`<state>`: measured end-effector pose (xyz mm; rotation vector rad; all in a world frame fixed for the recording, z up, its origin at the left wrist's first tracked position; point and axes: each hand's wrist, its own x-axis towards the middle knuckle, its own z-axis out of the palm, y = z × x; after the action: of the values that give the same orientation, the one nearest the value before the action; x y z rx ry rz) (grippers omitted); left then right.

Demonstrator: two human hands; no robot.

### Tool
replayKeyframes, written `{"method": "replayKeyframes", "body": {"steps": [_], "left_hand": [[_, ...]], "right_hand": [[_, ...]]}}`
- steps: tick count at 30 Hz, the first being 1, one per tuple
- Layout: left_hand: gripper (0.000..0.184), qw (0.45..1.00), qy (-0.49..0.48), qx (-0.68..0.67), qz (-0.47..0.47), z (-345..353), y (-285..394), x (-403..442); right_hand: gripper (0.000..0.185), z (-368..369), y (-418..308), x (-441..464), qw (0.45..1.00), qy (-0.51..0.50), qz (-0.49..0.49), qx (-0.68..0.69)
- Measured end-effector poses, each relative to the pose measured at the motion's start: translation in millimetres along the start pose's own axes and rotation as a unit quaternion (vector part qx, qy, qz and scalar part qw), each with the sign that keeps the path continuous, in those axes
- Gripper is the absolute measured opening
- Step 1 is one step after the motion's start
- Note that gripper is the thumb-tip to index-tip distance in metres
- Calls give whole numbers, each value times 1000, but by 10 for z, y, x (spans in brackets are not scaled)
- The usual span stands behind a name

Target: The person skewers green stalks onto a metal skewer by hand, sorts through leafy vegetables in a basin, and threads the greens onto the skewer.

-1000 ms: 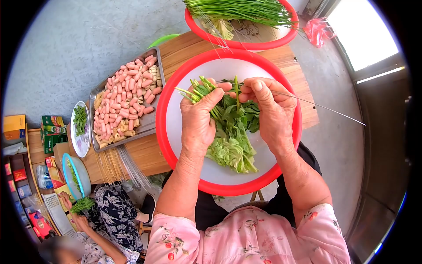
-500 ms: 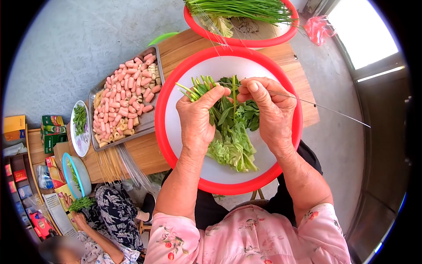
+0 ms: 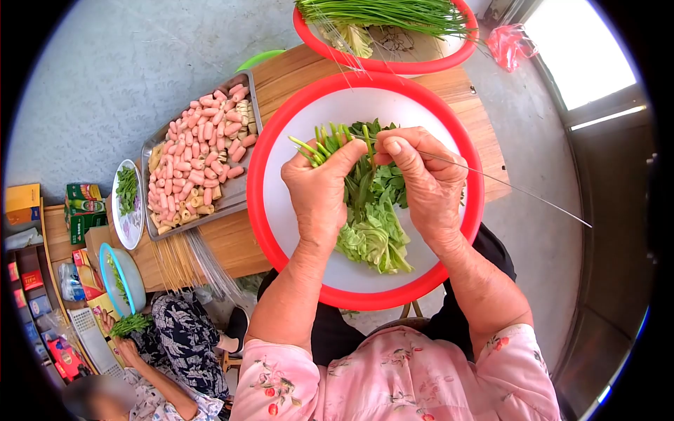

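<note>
My left hand [image 3: 319,193] is closed around a bunch of leafy green stems [image 3: 309,149], their cut ends sticking out above the thumb. Between the thumb and fingers of my right hand [image 3: 428,186] is a thin metal skewer [image 3: 519,189], its long end slanting out to the lower right. The skewer's other end meets the greens near my left thumb, partly hidden by fingers. Both hands hover over a white basin with a red rim [image 3: 260,189]. Loose lettuce leaves [image 3: 375,238] and darker leafy greens [image 3: 390,184] lie inside it.
A metal tray [image 3: 235,200] of pink sausage pieces stands left on the wooden table [image 3: 484,133], beside a plate of greens [image 3: 128,224] and loose skewers [image 3: 203,259]. Behind is a red-rimmed basin [image 3: 303,31] of long green stalks. A co-worker [image 3: 165,382] sits lower left, holding greens.
My right hand has shifted slightly down and left, closer to my left hand. The skewer's outer end has dropped, and the stems in my left hand sit a little lower.
</note>
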<state>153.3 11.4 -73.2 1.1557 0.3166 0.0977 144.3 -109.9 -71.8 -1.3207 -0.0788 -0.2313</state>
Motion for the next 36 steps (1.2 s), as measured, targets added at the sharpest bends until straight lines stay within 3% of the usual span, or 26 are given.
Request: {"method": "replayKeyframes", "body": {"steps": [6,11,13,19,21,36], "left_hand": [[16,996,-75,51,4,14,-13,-47],[18,988,-79,-72,-112,-48,4,76],[21,990,-81,-64,-97,-47,23,85],[19,993,-51,-53,-88,-54,13,104],[16,995,-65,-59,-43,-53,-2,116],[15,997,-42,-44,-42,-54,2,115]], "right_hand": [[17,3,-2,32,994,65,70,53],[22,-63,22,75,977,98,109,152],[20,-78,22,84,977,96,113,156],[15,-32,-73,46,995,58,69,52],[14,-23,-58,37,996,53,57,53],[11,-14,-9,-1,999,32,14,23]]}}
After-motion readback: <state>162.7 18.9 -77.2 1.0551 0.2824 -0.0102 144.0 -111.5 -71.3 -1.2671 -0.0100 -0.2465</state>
